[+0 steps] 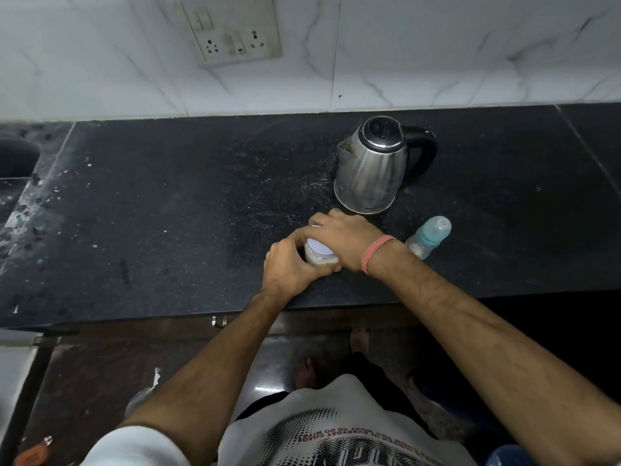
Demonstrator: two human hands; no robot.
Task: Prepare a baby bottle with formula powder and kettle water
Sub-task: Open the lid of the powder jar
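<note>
A small clear jar of pale formula powder (pixel 319 257) with a white lid (pixel 319 247) stands near the front edge of the black counter (pixel 168 213). My left hand (pixel 292 267) grips the jar's body from the left. My right hand (pixel 342 238) curls over the lid from above and the right. A steel kettle (pixel 371 166) with a black lid and handle stands just behind the hands. A baby bottle (pixel 428 237) with a teal collar and clear teat lies tilted to the right of my right wrist, some pale content inside.
A white tiled wall with a switch-and-socket plate (pixel 232 28) rises behind the counter. A sink (pixel 15 169) lies at the far left. Below the counter edge are dark cabinet fronts and the floor.
</note>
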